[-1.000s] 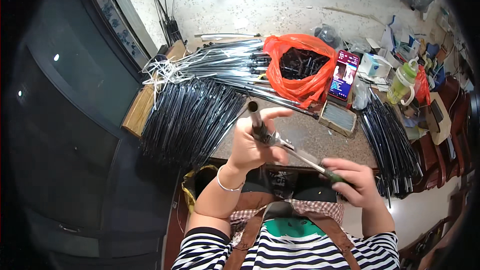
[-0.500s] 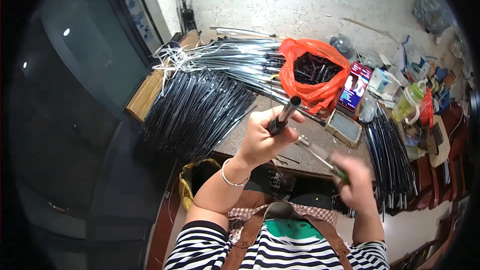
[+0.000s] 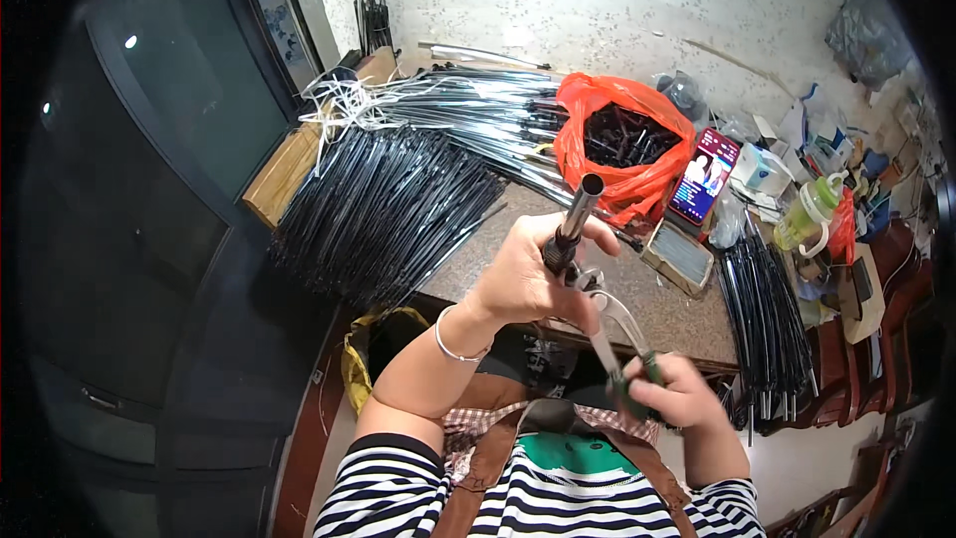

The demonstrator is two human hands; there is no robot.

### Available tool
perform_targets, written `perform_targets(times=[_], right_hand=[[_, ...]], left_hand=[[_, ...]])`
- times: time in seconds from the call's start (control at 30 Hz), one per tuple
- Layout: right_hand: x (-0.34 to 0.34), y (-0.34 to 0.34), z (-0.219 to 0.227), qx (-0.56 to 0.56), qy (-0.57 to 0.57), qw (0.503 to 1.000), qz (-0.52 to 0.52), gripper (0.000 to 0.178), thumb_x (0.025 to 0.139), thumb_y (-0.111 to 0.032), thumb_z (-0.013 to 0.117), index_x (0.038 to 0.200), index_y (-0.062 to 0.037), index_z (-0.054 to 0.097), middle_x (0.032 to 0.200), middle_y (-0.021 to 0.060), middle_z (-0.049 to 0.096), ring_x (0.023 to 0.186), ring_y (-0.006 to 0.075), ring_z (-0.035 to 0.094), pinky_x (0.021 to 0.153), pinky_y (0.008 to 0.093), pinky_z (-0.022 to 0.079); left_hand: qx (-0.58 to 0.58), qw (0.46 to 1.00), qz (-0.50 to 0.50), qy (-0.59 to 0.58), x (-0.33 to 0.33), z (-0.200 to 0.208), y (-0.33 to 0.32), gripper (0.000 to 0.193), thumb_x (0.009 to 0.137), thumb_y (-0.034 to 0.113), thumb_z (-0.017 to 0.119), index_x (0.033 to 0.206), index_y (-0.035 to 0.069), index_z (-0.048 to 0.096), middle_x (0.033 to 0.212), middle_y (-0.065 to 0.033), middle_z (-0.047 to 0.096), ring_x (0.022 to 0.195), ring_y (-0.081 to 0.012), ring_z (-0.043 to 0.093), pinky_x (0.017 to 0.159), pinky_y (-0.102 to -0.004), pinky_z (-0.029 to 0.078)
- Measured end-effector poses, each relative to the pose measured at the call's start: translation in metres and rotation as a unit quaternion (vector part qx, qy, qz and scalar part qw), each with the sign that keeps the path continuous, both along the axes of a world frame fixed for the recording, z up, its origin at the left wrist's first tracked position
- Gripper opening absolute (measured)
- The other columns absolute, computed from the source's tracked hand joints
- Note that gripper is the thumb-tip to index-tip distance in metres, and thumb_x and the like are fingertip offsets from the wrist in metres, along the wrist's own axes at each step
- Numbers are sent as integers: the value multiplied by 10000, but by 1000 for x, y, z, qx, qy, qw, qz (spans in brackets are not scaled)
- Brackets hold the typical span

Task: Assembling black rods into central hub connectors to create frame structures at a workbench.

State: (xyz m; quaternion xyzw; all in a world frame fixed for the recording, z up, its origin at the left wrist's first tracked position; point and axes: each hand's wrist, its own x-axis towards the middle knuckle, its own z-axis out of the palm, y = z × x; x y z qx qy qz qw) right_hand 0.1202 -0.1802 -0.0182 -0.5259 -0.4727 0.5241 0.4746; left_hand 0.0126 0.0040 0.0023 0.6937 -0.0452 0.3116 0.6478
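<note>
My left hand (image 3: 520, 267) is closed around a shiny metal tube (image 3: 584, 201), whose open end points up and away. Just below the bare metal, a black collar (image 3: 560, 251) shows on the tube between thumb and fingers. Pliers with dark green grips (image 3: 623, 317) are in my right hand (image 3: 685, 395), fingers wrapped on the handles, which stand apart. Their jaws meet the lower part of the black collar close to my left thumb; whether they bite on it cannot be made out.
Bundles of thin black rods (image 3: 388, 214) and silvery rods (image 3: 478, 110) lie across the table (image 3: 687, 304). Behind my hands sits a red plastic bag (image 3: 578, 164) of small dark parts. A phone (image 3: 704, 175), a small box (image 3: 679, 257), a green bottle (image 3: 809, 214) and more rods (image 3: 765, 309) stand right.
The pliers have swung lower, and their handles now stand spread with the jaws at the collar. My right hand has come down and slightly left. My left hand keeps its hold on the tube.
</note>
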Motion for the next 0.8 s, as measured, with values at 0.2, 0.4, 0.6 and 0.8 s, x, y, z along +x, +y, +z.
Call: perform_targets(times=[0.2, 0.4, 0.6, 0.8], right_hand=[[-7, 14, -2, -61, -71, 996, -10, 405, 520, -59, 594, 885, 9, 432, 633, 86, 492, 509, 149, 485, 471, 252, 394], [-1, 11, -4, 229, -473, 822, -219, 320, 611, 1, 504, 919, -2, 417, 708, 132, 480, 605, 248, 479, 551, 303, 394], [-14, 4, -6, -42, 67, 996, -29, 377, 748, -77, 433, 1105, -11, 334, 795, 83, 512, 643, 118, 495, 604, 252, 413], [-6, 9, 0, -62, 136, 988, 39, 347, 746, -81, 421, 1074, 9, 354, 633, 74, 490, 508, 110, 460, 488, 225, 378]], left_hand=[[65, 997, 28, 18, 7, 5, -4, 657, 389, 438, 710, 810, -16, 490, 467, 73, 350, 426, 0, 300, 372, -159, 200], [-3, 999, -17, 29, -3, 6, 2, 437, 422, 238, 754, 709, 27, 501, 550, 38, 443, 489, -11, 379, 438, -150, 320], [60, 998, 21, 22, 3, 1, -2, 411, 424, 222, 753, 676, 24, 496, 525, 51, 395, 478, -14, 337, 421, -151, 263], [59, 992, 100, 46, -2, 10, -11, 232, 518, 116, 672, 641, 30, 495, 476, 70, 353, 437, -1, 291, 392, -147, 199]])
